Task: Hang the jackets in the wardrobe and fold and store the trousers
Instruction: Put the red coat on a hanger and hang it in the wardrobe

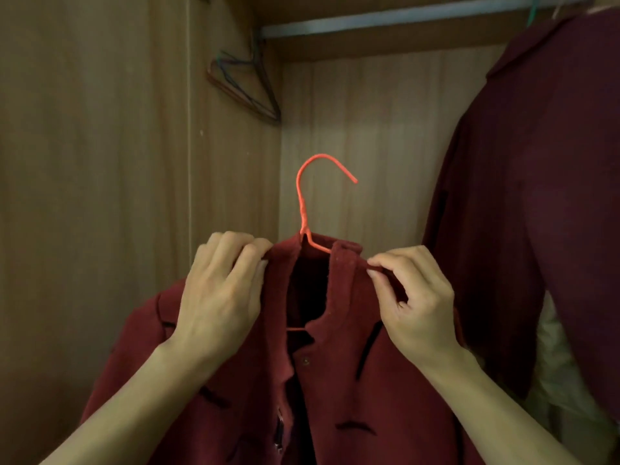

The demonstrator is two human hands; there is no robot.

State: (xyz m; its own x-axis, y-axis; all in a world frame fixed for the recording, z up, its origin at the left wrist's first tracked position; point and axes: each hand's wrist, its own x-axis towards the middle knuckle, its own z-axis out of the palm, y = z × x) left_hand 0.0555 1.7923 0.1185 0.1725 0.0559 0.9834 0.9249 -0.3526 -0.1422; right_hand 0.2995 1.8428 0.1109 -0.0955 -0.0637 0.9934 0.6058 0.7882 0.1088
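Note:
A dark red jacket (335,380) sits on an orange wire hanger (303,196) in front of me, inside the open wardrobe. The hanger's hook points up and right, well below the metal rail (402,20). My left hand (221,290) grips the jacket's collar on the left side. On the right side of the collar, my right hand (412,300) pinches the fabric between thumb and fingers. The lower hanger wire shows in the jacket's open neck.
A second dark maroon jacket (536,196) hangs from the rail at the right on a green hanger. Several spare wire hangers (248,85) hang in the back left corner. Wooden wardrobe walls (100,162) close in on the left and behind.

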